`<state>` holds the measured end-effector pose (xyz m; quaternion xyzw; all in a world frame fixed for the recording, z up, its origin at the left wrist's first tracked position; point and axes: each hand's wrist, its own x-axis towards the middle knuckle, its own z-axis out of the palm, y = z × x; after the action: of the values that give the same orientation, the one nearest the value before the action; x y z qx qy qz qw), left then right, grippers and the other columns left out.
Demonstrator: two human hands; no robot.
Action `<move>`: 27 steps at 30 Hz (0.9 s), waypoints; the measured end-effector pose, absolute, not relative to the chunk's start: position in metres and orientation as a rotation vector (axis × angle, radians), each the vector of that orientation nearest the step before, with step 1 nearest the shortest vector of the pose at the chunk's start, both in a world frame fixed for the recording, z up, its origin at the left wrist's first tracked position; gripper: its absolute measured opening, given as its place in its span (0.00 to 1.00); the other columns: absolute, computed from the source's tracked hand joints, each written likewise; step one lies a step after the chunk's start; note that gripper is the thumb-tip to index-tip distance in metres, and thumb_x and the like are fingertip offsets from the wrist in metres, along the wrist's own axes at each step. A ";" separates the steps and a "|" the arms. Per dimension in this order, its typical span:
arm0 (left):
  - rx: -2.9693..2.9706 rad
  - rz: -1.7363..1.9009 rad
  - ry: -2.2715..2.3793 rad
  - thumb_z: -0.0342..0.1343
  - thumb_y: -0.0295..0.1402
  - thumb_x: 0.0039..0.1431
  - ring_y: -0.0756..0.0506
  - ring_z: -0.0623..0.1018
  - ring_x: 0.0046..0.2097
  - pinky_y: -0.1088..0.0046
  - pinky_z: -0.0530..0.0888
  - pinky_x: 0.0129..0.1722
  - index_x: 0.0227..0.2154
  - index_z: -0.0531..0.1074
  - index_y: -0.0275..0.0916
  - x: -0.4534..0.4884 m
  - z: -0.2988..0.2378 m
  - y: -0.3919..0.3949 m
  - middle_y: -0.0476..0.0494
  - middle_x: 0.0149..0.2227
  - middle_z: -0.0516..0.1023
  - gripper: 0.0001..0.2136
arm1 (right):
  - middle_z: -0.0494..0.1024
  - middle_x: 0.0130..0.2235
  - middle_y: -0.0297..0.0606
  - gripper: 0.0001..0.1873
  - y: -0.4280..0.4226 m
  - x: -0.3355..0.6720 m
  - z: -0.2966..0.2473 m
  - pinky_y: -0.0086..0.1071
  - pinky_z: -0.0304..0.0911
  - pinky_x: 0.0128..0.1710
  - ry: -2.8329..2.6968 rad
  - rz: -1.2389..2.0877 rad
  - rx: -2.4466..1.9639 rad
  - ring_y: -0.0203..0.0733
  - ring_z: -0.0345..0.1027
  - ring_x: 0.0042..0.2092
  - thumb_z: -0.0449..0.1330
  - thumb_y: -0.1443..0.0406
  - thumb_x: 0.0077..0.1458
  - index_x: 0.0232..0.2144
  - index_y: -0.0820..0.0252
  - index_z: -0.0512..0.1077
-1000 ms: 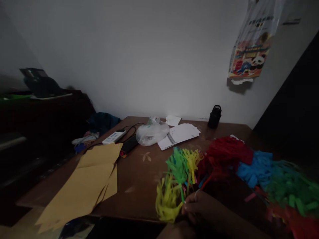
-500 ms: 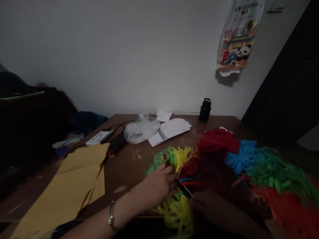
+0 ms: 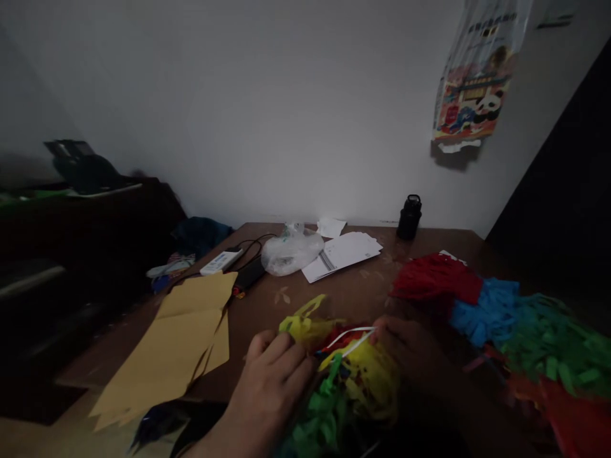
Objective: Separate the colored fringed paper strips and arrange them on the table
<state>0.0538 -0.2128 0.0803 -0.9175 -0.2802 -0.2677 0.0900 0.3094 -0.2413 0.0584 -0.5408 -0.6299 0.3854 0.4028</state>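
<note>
My left hand [image 3: 277, 372] is closed, its fingers curled against a bundle of yellow strips [image 3: 305, 327] at the table's near edge. Green strips [image 3: 324, 407] of the same bundle hang down beside it, and some red shows in the middle. A thin white string [image 3: 358, 331] loops out of the bundle. Its end is pinched in my right hand [image 3: 403, 346], which lies in deep shadow to the right. Where the string meets the bundle is partly hidden by the strips.
Red strips [image 3: 434, 280], blue strips [image 3: 489, 312] and green strips [image 3: 554, 346] are heaped at the right. Brown paper [image 3: 167, 331] lies left. Behind are a plastic bag [image 3: 291, 251], white papers [image 3: 346, 254], a white power strip [image 3: 221, 261] and a black bottle [image 3: 409, 217].
The bundle has turned, with yellow now on top and green below. My right hand has risen, drawing the white string up in a loop. The view has shifted left.
</note>
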 end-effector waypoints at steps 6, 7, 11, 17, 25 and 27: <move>-2.851 -0.345 -1.073 0.54 0.26 0.61 0.39 0.72 0.40 0.61 0.58 0.41 0.48 0.73 0.40 0.055 0.057 -0.209 0.42 0.39 0.80 0.13 | 0.69 0.24 0.31 0.18 -0.242 0.298 0.071 0.28 0.51 0.25 -1.707 0.910 -1.336 0.34 0.59 0.26 0.51 0.56 0.61 0.29 0.61 0.73; -2.923 -0.300 -1.083 0.55 0.27 0.60 0.39 0.73 0.40 0.62 0.58 0.39 0.48 0.73 0.41 0.055 0.056 -0.209 0.42 0.39 0.81 0.13 | 0.71 0.25 0.32 0.17 -0.241 0.296 0.074 0.28 0.53 0.27 -1.757 0.868 -1.324 0.35 0.61 0.28 0.51 0.58 0.61 0.28 0.60 0.73; -3.054 -0.211 -1.197 0.51 0.32 0.64 0.41 0.74 0.36 0.65 0.58 0.36 0.39 0.76 0.42 0.059 0.071 -0.216 0.45 0.34 0.80 0.08 | 0.72 0.25 0.32 0.17 -0.240 0.292 0.080 0.28 0.54 0.28 -1.839 0.804 -1.297 0.35 0.63 0.28 0.51 0.59 0.62 0.26 0.60 0.72; -3.084 -0.188 -1.157 0.50 0.36 0.65 0.41 0.72 0.34 0.63 0.56 0.37 0.22 0.74 0.39 0.072 0.092 -0.217 0.46 0.25 0.78 0.16 | 0.70 0.24 0.31 0.17 -0.247 0.294 0.084 0.27 0.51 0.26 -1.863 0.864 -1.275 0.33 0.61 0.26 0.51 0.58 0.63 0.28 0.60 0.74; -3.243 -0.644 -0.929 0.49 0.28 0.64 0.43 0.70 0.39 0.64 0.60 0.41 0.43 0.72 0.40 0.055 0.079 -0.215 0.43 0.35 0.75 0.09 | 0.68 0.22 0.30 0.20 -0.254 0.303 0.079 0.26 0.49 0.23 -1.819 0.957 -1.305 0.33 0.60 0.24 0.49 0.55 0.63 0.30 0.61 0.74; -3.272 -0.602 -0.846 0.47 0.28 0.65 0.44 0.69 0.37 0.64 0.59 0.42 0.41 0.72 0.41 0.054 0.082 -0.218 0.45 0.33 0.74 0.09 | 0.68 0.22 0.29 0.21 -0.254 0.302 0.078 0.27 0.49 0.25 -1.827 0.936 -1.305 0.33 0.61 0.25 0.49 0.55 0.63 0.29 0.60 0.73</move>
<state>0.0543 -0.2178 0.0822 -0.9431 -0.2439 -0.1734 -0.1453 0.3024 -0.2539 0.0782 -0.5031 -0.7045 0.3607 0.3471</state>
